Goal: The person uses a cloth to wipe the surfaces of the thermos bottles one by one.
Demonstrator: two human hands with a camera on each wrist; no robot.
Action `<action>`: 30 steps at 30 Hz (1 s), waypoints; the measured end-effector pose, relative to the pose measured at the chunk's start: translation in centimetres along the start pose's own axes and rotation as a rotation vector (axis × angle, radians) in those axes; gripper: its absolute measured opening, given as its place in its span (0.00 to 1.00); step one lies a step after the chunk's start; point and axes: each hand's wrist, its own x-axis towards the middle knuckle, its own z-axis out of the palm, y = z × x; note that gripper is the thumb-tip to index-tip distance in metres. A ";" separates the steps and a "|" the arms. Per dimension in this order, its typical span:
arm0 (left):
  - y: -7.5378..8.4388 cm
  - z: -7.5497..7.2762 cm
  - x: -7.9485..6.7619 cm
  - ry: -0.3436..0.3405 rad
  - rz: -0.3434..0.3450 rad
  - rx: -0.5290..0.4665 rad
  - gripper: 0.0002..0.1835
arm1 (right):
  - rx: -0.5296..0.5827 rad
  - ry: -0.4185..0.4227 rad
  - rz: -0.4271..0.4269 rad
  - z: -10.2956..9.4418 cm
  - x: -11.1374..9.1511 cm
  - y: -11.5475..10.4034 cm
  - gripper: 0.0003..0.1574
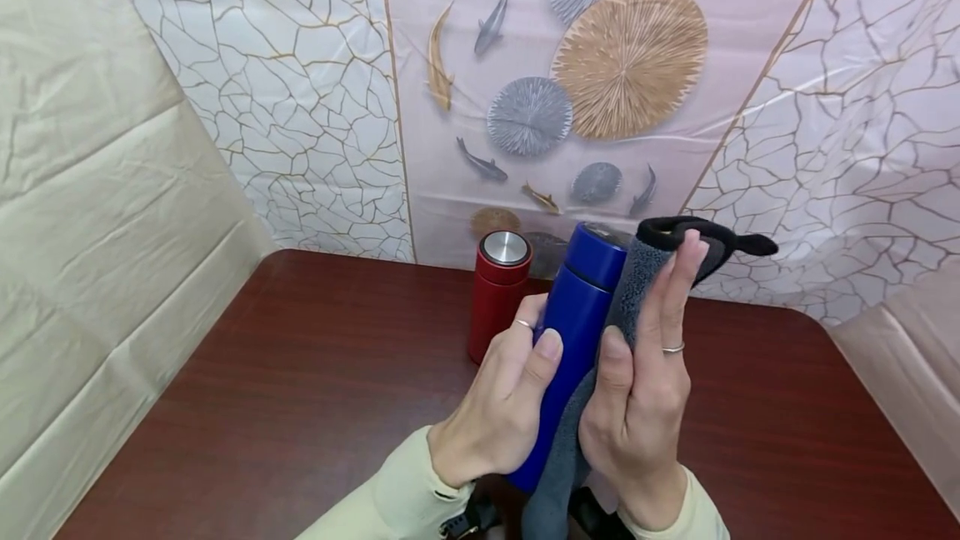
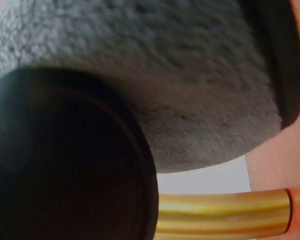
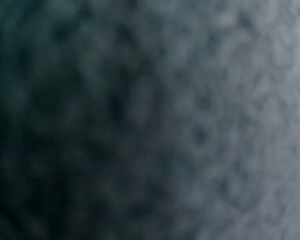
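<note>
Head view: blue vacuum flask [image 1: 573, 327] is held tilted between both hands. It's gripped by the left hand [image 1: 495, 411], thumb on the near side, other fingers wrapped round and partly hidden. Grey terry cloth [image 1: 633, 290], black-edged, is pressed to the flask's right side by the right hand [image 1: 641, 394], fingers extended. Red vacuum flask [image 1: 497, 307] is stood upright on the table [image 1: 300, 373], beyond. Blue shell is judged rigid, smooth, a bit slippery, dent-prone rather than fragile; contents, so weight, can't be told. Best held mid-body, below the cap seam. Cloth is judged soft, light, best backed by a flat palm. No brand or writing is legible.

Left wrist: cloth is shown close, with dark round shape [image 2: 70, 160] and gold cylinder [image 2: 222, 215], neither identifiable. No fingers shown.

Right wrist: filled by blurred grey pile; fingers can't be judged, no text.
</note>
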 end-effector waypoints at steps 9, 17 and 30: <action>1.1 -2.1 0.8 0.186 -0.012 -0.104 0.22 | 0.012 -0.161 -0.100 2.2 -1.9 -0.6 0.34; 3.1 -5.9 1.0 0.467 -0.106 -0.274 0.31 | -0.043 -0.346 -0.336 4.2 -5.4 -1.3 0.33; 3.6 -7.0 0.9 0.546 -0.166 -0.326 0.32 | -0.112 -0.404 -0.381 4.4 -6.5 -1.8 0.32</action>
